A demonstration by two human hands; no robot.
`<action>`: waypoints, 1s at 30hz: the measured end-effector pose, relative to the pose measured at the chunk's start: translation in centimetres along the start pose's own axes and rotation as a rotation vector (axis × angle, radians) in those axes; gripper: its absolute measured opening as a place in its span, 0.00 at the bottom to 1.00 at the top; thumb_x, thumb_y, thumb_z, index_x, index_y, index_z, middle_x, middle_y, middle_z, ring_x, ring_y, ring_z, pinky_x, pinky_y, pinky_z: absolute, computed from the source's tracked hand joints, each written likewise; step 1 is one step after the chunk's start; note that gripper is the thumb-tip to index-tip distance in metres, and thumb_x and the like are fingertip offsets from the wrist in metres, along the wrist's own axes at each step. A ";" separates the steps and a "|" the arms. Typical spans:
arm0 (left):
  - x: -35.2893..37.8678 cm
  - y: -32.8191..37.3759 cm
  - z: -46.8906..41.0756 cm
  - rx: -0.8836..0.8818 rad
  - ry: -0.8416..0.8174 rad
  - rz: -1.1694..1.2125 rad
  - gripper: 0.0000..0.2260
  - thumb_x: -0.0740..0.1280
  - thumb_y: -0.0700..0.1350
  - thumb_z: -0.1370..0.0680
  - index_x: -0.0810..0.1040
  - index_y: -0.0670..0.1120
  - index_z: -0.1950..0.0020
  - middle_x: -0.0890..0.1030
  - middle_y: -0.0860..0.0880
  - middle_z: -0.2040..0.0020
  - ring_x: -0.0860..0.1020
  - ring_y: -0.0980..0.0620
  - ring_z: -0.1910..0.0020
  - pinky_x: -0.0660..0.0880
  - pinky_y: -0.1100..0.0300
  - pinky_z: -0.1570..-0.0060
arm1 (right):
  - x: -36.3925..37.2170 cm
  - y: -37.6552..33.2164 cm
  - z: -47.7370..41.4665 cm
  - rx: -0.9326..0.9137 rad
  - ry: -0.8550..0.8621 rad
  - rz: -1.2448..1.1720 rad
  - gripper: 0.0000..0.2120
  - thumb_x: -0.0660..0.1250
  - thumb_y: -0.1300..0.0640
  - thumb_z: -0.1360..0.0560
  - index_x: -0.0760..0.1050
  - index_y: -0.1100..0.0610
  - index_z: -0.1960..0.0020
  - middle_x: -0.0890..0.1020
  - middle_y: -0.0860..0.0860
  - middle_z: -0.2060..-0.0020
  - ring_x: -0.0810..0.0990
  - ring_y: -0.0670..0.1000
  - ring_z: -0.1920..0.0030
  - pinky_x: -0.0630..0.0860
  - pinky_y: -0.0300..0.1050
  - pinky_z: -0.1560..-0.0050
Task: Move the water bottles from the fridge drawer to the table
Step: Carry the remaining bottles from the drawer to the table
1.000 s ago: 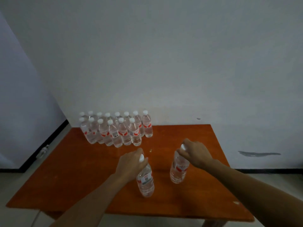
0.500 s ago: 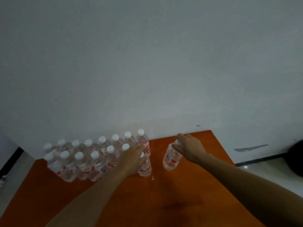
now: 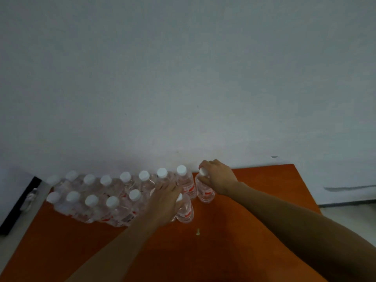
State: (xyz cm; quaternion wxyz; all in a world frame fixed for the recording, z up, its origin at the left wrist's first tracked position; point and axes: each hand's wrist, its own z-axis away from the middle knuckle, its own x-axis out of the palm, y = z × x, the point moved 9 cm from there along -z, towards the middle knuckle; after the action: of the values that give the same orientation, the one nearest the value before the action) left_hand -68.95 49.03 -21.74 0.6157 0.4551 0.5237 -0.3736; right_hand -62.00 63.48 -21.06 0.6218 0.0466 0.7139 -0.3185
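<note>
Left hand [image 3: 165, 197] grips a bottle [image 3: 185, 210] by its top at the group's [image 3: 97, 196] 3 o'clock end; right hand [image 3: 218, 178] clasps another bottle's [image 3: 205, 192] cap beside the back row.

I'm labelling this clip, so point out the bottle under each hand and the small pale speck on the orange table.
Left-hand bottle [image 3: 185, 212], head view, lower body.
Right-hand bottle [image 3: 205, 193], head view, label.
Pale speck [image 3: 198, 232], head view, centre.

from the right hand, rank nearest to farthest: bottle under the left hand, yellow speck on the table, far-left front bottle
1. Bottle under the left hand, just left of the right hand.
2. Yellow speck, nearer the camera on the table.
3. Far-left front bottle, at the row's left end.
</note>
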 end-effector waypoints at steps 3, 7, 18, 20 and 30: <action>0.2 -0.8 -0.3 -0.043 0.033 0.065 0.16 0.65 0.54 0.23 0.72 0.49 0.38 0.76 0.50 0.38 0.74 0.49 0.39 0.69 0.53 0.38 | 1.1 0.1 -0.8 -0.006 -0.014 -0.024 0.16 0.63 0.45 0.22 0.70 0.53 0.40 0.78 0.53 0.47 0.74 0.54 0.46 0.72 0.47 0.52; 0.1 -0.9 -0.4 -0.060 0.031 0.101 0.19 0.66 0.56 0.24 0.72 0.50 0.37 0.77 0.51 0.37 0.74 0.50 0.40 0.70 0.54 0.40 | 1.5 0.4 -0.8 0.040 -0.036 -0.048 0.17 0.64 0.45 0.23 0.71 0.55 0.40 0.77 0.54 0.47 0.75 0.54 0.48 0.70 0.45 0.54; -4.8 2.3 1.9 0.158 0.219 0.099 0.15 0.64 0.51 0.23 0.74 0.48 0.38 0.78 0.49 0.42 0.76 0.48 0.44 0.72 0.54 0.45 | -1.3 1.4 8.6 0.351 0.002 -0.047 0.25 0.67 0.47 0.24 0.67 0.54 0.31 0.76 0.54 0.38 0.76 0.55 0.41 0.74 0.50 0.43; -5.4 4.3 2.6 0.217 0.212 0.162 0.11 0.64 0.49 0.22 0.75 0.48 0.41 0.80 0.50 0.46 0.78 0.49 0.49 0.73 0.58 0.51 | -2.0 2.0 12.4 0.421 0.005 -0.024 0.25 0.66 0.46 0.24 0.66 0.53 0.30 0.75 0.53 0.37 0.76 0.54 0.40 0.75 0.51 0.42; -3.1 26.9 9.6 0.724 0.067 0.110 0.07 0.61 0.52 0.21 0.74 0.51 0.48 0.78 0.53 0.56 0.76 0.55 0.61 0.73 0.61 0.63 | -6.8 6.5 41.0 0.916 0.182 -0.036 0.23 0.65 0.46 0.23 0.69 0.52 0.31 0.77 0.52 0.39 0.77 0.52 0.44 0.76 0.48 0.44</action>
State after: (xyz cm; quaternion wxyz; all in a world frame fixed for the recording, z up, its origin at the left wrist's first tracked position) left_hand -41.37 48.11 -13.84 0.4166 0.6828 0.3522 -0.4860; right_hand -22.33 49.81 -18.38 0.4665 0.3317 0.5523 -0.6061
